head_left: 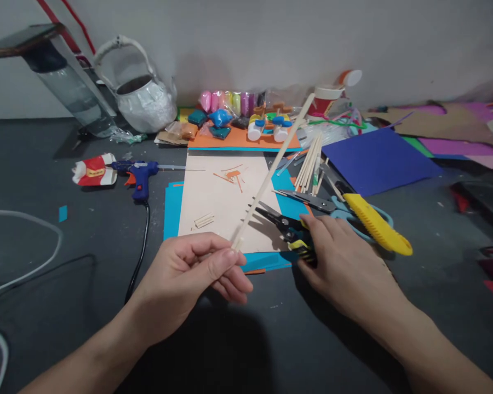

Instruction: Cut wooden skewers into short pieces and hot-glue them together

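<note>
While the left hand (207,268) pinched the low end of a long thin stick (279,156) between its thumb and fingers, the right hand (349,268) was curled around the handles of the black and yellow pliers (285,223). The stick leaned up and to the right, over a pale sheet of paper (213,191). The tips of the pliers were a little bit apart, and the stick crossed right by them (I could not tell if they touched it).

On the pale sheet lay a few short bits of stick (204,221) in a small bunch, and farther back were some orange scraps (233,175). Blue paper (172,210) peeked out from under the sheet.

Just past the right hand were scissors (312,201) and a yellow cutter (373,221), which lay across the scissors' handles. Behind them, more sticks (308,164) lay in a bunch, next to a dark blue sheet (380,161).

Over on the left, a blue glue gun (142,175) lay on its side on the dark table (86,235), beside a squashed red and white cup (94,169). At the back, a little toy with white wheels (271,127) was near some small colored packets (221,117).
</note>
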{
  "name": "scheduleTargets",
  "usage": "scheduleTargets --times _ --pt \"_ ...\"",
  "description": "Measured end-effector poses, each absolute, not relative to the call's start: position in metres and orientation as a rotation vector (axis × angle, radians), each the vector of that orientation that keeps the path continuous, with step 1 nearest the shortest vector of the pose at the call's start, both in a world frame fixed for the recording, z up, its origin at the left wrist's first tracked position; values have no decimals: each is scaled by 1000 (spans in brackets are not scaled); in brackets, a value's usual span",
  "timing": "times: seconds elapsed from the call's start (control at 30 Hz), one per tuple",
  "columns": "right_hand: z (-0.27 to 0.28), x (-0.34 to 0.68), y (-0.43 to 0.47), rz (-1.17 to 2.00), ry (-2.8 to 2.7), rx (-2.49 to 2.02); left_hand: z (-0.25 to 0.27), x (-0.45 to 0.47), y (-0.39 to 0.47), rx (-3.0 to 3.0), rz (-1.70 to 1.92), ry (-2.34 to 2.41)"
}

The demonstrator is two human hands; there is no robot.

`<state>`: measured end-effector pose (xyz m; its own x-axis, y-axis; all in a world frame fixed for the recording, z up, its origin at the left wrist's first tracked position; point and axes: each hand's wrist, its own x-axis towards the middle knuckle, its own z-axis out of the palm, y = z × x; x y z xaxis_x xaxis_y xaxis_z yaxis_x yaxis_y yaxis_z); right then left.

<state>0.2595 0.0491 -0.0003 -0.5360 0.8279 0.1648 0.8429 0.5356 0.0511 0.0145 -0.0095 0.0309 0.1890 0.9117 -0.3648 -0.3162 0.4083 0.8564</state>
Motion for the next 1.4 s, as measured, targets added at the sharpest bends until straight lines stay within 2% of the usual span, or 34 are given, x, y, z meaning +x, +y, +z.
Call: scheduleTargets --times 0.2,0.5,0.77,1.07,1.3,1.4 --pt "22 275 44 503 -2567 -1184 33 12 -10 670 950 960" --pt "40 263 37 891 -2608 -1043 32 14 -12 541 793 876" --pt "47 257 37 969 -2597 -977 32 12 -9 435 694 762" --pt "41 260 35 857 -2652 -1031 32 11 -7 434 663 727" --pt "41 259 28 802 -2701 -1081 29 11 -7 488 625 791" --pt "36 264 30 747 -2684 -1134 27 10 -6 695 672 969"
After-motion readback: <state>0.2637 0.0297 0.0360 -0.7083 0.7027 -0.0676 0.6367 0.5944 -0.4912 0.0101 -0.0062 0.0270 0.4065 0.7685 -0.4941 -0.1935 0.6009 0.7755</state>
